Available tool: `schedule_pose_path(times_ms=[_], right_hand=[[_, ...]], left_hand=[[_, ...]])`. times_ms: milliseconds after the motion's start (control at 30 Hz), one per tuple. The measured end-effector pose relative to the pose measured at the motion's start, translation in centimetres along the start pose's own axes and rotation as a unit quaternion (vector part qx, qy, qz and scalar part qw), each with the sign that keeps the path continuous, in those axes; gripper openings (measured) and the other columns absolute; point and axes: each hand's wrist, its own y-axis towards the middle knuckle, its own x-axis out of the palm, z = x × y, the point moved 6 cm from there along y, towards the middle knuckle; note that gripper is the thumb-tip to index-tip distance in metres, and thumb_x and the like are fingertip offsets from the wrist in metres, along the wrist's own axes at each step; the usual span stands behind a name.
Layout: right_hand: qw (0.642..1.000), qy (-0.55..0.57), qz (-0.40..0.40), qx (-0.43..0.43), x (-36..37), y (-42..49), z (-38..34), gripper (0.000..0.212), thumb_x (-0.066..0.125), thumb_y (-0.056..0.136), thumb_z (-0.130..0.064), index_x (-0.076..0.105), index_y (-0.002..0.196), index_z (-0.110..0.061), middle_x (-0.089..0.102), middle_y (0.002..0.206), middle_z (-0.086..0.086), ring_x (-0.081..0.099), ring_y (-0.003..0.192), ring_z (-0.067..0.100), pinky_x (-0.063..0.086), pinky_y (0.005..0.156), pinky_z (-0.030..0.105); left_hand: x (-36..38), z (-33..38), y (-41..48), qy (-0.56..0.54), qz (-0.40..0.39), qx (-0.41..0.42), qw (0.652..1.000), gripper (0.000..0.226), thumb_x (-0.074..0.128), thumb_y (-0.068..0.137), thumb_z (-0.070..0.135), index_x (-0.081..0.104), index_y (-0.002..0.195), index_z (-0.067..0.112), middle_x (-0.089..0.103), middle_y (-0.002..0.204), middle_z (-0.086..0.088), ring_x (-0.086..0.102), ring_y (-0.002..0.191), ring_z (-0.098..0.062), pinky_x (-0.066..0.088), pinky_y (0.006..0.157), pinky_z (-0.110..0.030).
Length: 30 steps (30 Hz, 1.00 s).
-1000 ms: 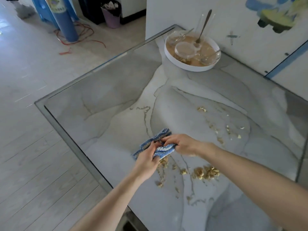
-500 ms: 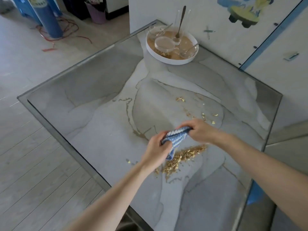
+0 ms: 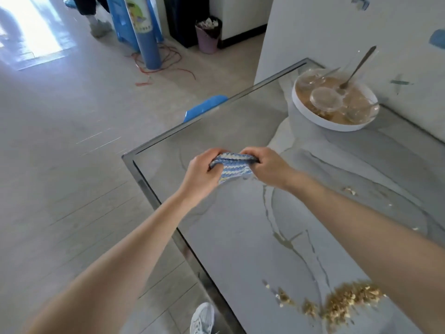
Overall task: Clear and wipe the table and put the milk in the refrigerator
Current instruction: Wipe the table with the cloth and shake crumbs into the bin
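A blue and white striped cloth [image 3: 234, 166] is stretched between both my hands above the far left part of the grey marble table [image 3: 240, 237]. My left hand [image 3: 204, 171] grips its left end and my right hand [image 3: 267, 166] grips its right end. A pile of golden crumbs [image 3: 346, 301] lies on the table near its front, under my right forearm. A few more crumbs [image 3: 350, 191] are scattered to the right. No milk is in view.
A white bowl [image 3: 313, 118] at the back right holds clear cups and spoons. A white wall runs behind it. A blue chair seat [image 3: 204, 107] shows past the table's far edge. On the floor stand a blue column [image 3: 147, 37], red cables, a purple bin [image 3: 208, 38]. A person's legs are far left.
Both hands carried the cloth away from the crumb pile toward the table's far left corner. The view swung left, so the pile now lies near the bottom right.
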Motion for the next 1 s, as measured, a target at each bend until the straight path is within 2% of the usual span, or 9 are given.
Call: schedule_pose_path(times_ms=[67,167,233,333,467,567,767,900,1000], right_hand=[[1.000,0.010,0.004,-0.020,1.5,2.7,-1.9,0.046,0.035,0.061,-0.018,0.064,0.094,-0.007,0.057,0.077,0.005,0.049,0.069,0.012,0.034,0.055,0.014],[1.000,-0.005,-0.003,-0.015,4.4,6.7,-2.9,0.033,0.041,0.075,-0.005,0.063,0.099,-0.005,0.056,0.081,0.005,0.049,0.076,0.017,0.033,0.056,0.011],[0.999,-0.007,-0.031,0.006,6.7,8.3,-1.9,0.034,0.039,0.077,0.007,0.063,0.099,-0.004,0.059,0.084,0.010,0.051,0.081,0.020,0.037,0.063,0.024],[0.992,-0.033,-0.111,0.048,10.1,8.8,0.6,0.042,0.036,0.077,0.011,0.061,0.107,-0.002,0.063,0.105,0.019,0.058,0.097,0.027,0.038,0.072,0.027],[0.986,-0.061,-0.150,0.040,11.4,7.7,2.0,0.047,0.034,0.077,0.018,0.057,0.116,0.006,0.054,0.130,0.018,0.047,0.122,0.028,0.032,0.094,0.024],[0.982,-0.082,-0.167,0.019,11.4,6.3,2.6,0.051,0.035,0.078,0.017,0.058,0.119,0.000,0.047,0.140,0.008,0.041,0.130,0.021,0.024,0.085,0.007],[0.975,-0.102,-0.195,0.010,10.4,-1.1,5.5,0.050,0.036,0.079,0.017,0.059,0.120,-0.003,0.047,0.140,0.005,0.041,0.130,0.018,0.023,0.082,-0.001],[0.963,-0.109,-0.245,0.008,10.2,-6.2,7.5,0.042,0.042,0.083,0.013,0.060,0.118,-0.001,0.048,0.138,0.009,0.042,0.130,0.021,0.022,0.086,0.004],[0.959,-0.116,-0.258,0.019,8.8,-10.7,9.9,0.036,0.047,0.087,0.005,0.058,0.120,-0.003,0.046,0.140,0.008,0.041,0.130,0.019,0.020,0.086,0.003]], left_hand=[[-3.0,-1.2,1.8,0.007,0.023,0.006,1.000,0.036,0.041,0.073,0.004,0.065,0.096,0.017,0.060,0.081,0.005,0.052,0.069,-0.003,0.038,0.063,-0.006],[-5.9,-3.9,3.2,0.008,0.050,-0.010,0.999,0.043,0.037,0.067,0.013,0.065,0.099,0.017,0.060,0.080,0.010,0.054,0.069,0.001,0.040,0.064,-0.009],[-6.1,-6.6,3.0,-0.014,0.040,-0.048,0.998,0.043,0.037,0.067,0.014,0.064,0.099,0.017,0.060,0.079,0.006,0.054,0.070,-0.007,0.042,0.063,-0.019],[-4.6,-10.7,2.0,-0.023,0.008,-0.111,0.994,0.038,0.042,0.077,0.003,0.064,0.104,0.018,0.062,0.085,0.000,0.054,0.076,-0.015,0.041,0.061,-0.017],[-1.9,-12.6,0.5,-0.080,-0.023,-0.173,0.981,0.042,0.040,0.083,-0.007,0.060,0.109,0.018,0.059,0.095,0.003,0.053,0.089,-0.013,0.041,0.069,-0.010],[-0.4,-12.7,-0.9,-0.115,-0.039,-0.189,0.974,0.043,0.039,0.082,-0.007,0.057,0.102,0.026,0.060,0.098,0.003,0.055,0.096,-0.015,0.044,0.085,-0.029],[4.9,-9.2,-8.5,-0.134,-0.059,-0.165,0.975,0.041,0.042,0.084,-0.004,0.053,0.109,0.027,0.057,0.109,0.007,0.052,0.102,-0.006,0.037,0.079,-0.001],[9.7,-8.3,-13.7,-0.187,-0.056,-0.191,0.962,0.043,0.041,0.077,0.013,0.048,0.117,0.028,0.054,0.124,0.004,0.049,0.116,-0.009,0.038,0.094,-0.015],[14.2,-6.2,-17.3,-0.207,-0.064,-0.209,0.954,0.047,0.040,0.074,0.019,0.046,0.120,0.030,0.052,0.128,0.003,0.048,0.118,-0.009,0.037,0.093,-0.018]])
